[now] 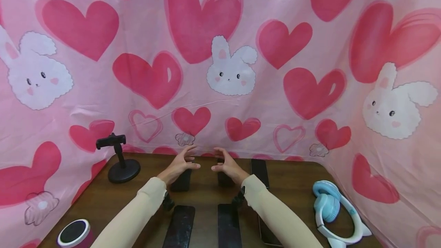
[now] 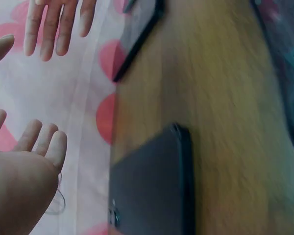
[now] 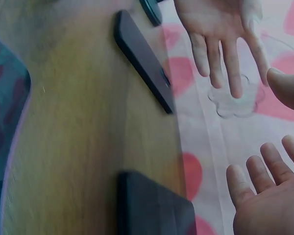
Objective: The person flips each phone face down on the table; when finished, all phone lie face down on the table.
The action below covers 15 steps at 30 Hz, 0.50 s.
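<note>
In the head view my left hand and right hand are held up over the far part of the table, palms facing each other. Both have spread, loosely bent fingers, and a gap with nothing in it lies between them. Below the left hand is a dark phone; another dark phone is partly hidden by the right hand. In the left wrist view, a phone with a camera bump lies beside the left hand. The right wrist view shows the right hand with bare fingertips.
Nearer me lie two phones, one left and one central. Another phone is at the back right, and one is partly under my right sleeve. A black phone stand, a round pink container and blue-white headphones flank them.
</note>
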Motion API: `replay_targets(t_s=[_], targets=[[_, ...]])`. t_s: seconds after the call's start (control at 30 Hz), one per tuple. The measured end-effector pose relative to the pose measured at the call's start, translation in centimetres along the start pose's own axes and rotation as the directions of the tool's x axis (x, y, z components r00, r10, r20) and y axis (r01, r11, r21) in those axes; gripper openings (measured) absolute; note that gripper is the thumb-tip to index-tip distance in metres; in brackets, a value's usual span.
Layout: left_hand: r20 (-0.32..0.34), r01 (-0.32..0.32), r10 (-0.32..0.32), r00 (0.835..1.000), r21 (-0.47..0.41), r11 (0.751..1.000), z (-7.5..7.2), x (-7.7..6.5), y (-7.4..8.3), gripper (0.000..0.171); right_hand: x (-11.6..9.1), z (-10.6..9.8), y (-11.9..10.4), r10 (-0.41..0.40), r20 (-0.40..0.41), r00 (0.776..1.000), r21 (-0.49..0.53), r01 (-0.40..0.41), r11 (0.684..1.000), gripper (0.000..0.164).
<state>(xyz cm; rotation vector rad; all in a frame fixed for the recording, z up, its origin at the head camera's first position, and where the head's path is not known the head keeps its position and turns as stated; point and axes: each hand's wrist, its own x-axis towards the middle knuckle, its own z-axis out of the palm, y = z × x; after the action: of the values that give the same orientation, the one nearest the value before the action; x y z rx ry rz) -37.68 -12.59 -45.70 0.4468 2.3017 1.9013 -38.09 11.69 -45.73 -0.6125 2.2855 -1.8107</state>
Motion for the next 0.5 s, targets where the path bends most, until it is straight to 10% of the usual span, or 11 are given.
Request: replay_targets(t_s=[0.5], targets=[[0.068,0.008,-0.009,0.998,0.004,1.0,4.5,2.3,1.5,0.09,-1.2,-4.9,0.2,0.031,-0.109,0.993,0.068,-0.024,0.997,0.084]])
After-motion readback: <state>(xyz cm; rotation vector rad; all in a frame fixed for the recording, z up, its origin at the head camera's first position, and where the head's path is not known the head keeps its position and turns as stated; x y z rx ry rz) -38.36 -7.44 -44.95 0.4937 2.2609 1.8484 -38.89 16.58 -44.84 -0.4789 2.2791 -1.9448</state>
